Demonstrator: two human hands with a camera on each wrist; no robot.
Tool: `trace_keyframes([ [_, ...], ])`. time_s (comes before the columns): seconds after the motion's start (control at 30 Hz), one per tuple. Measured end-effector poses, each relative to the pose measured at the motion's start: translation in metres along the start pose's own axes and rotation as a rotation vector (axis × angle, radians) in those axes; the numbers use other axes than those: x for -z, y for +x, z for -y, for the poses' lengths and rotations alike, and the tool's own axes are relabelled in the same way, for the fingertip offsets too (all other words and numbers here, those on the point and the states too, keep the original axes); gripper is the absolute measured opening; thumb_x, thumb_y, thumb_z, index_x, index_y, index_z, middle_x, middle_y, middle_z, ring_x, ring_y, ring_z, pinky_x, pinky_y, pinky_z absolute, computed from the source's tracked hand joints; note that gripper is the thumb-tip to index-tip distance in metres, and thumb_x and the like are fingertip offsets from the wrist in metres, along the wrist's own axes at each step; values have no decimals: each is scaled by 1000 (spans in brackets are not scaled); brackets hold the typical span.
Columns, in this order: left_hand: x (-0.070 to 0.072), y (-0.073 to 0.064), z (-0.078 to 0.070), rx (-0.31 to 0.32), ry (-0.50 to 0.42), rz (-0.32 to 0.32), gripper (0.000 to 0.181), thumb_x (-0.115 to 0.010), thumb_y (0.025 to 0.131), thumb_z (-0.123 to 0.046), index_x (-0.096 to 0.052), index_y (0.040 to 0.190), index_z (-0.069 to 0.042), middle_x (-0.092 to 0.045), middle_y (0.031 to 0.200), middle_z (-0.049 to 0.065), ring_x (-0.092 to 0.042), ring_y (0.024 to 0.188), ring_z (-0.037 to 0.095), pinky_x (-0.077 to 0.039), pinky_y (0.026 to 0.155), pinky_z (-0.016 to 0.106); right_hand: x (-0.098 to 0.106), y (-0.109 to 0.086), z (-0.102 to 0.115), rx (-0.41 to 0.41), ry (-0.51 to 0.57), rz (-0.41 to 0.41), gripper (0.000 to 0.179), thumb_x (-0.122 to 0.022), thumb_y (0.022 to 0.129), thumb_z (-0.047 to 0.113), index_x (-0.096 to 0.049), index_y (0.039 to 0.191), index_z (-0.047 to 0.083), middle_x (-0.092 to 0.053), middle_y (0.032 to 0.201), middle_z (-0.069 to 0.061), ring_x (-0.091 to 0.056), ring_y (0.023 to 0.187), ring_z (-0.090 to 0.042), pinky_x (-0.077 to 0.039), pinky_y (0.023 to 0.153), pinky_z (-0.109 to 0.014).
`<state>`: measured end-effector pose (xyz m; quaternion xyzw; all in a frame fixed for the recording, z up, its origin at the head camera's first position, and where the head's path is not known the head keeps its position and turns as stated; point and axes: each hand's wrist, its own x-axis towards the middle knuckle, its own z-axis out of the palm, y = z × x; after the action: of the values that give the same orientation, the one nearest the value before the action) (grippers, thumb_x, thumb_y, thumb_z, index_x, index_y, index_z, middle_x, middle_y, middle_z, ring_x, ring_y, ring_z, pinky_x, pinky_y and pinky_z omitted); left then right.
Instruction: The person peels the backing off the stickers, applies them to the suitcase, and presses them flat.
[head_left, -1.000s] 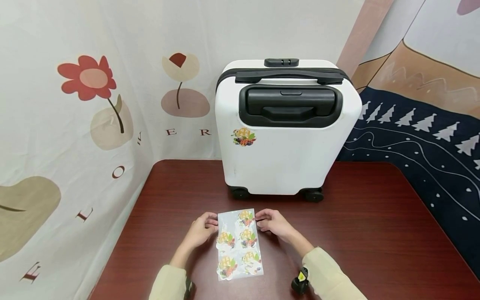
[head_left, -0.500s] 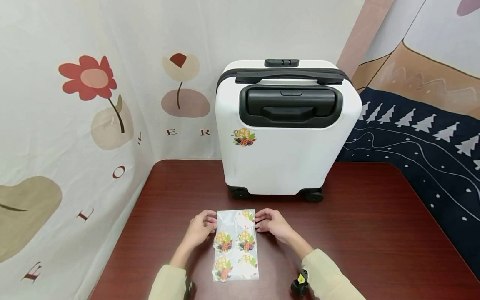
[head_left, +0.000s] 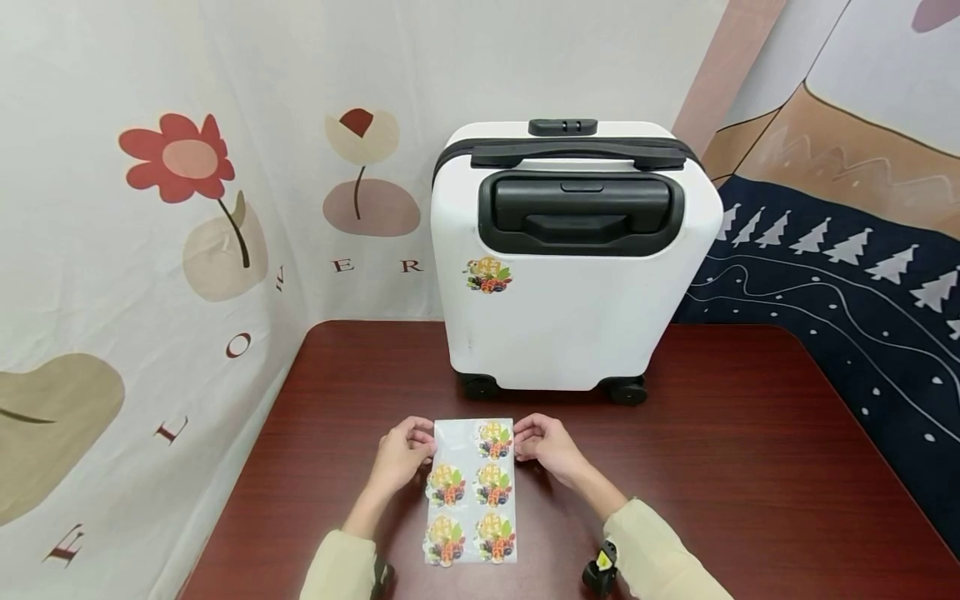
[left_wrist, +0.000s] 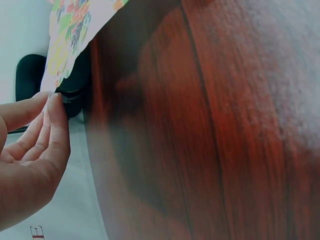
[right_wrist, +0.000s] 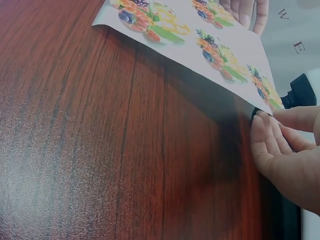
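Observation:
A white sheet of fruit stickers (head_left: 459, 500) is held up over the table between both hands, its top left spot bare backing. My left hand (head_left: 399, 458) pinches the sheet's upper left edge between thumb and fingertips, as the left wrist view shows with the sticker sheet (left_wrist: 67, 45). On the opposite side my right hand (head_left: 551, 450) pinches the upper right edge; in the right wrist view its thumb and fingers meet at the corner of the sheet (right_wrist: 240, 47). Behind stands a white suitcase (head_left: 562, 321) bearing one matching fruit sticker (head_left: 487, 274) on its left side.
The suitcase's black wheels (head_left: 624, 390) rest on the dark red wooden table (head_left: 750, 467). A printed cloth (head_left: 285, 100) with flowers and letters hangs behind and to the left; a navy patterned cloth (head_left: 840, 333) covers the right side.
The sheet has straightened and shifted a little to the left at its lower end, and glare has left its stickers. Both hands keep their hold; the suitcase stays put.

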<state>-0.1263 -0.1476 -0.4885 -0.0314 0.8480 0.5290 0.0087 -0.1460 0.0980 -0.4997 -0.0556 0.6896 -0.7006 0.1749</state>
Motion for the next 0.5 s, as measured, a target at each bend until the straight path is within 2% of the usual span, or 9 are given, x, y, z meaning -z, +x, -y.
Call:
trace_keyframes([
  [0.27, 1, 2, -7, -23, -59, 2, 15, -63, 80, 6, -61, 94, 5, -61, 74, 9, -60, 65, 19, -53, 59, 32, 0, -3, 11, 82, -63, -41, 23, -54, 75, -18, -52, 97, -15, -55, 74, -10, -56, 63, -13, -51, 60, -29],
  [0.5, 5, 1, -22, -41, -109, 5, 7, -63, 79, 6, -62, 86, 5, -60, 73, 9, -60, 64, 21, -53, 61, 36, 3, -5, 26, 119, -101, -51, 21, -53, 75, -19, -53, 96, -14, -57, 77, -14, -54, 66, -16, -51, 62, -30],
])
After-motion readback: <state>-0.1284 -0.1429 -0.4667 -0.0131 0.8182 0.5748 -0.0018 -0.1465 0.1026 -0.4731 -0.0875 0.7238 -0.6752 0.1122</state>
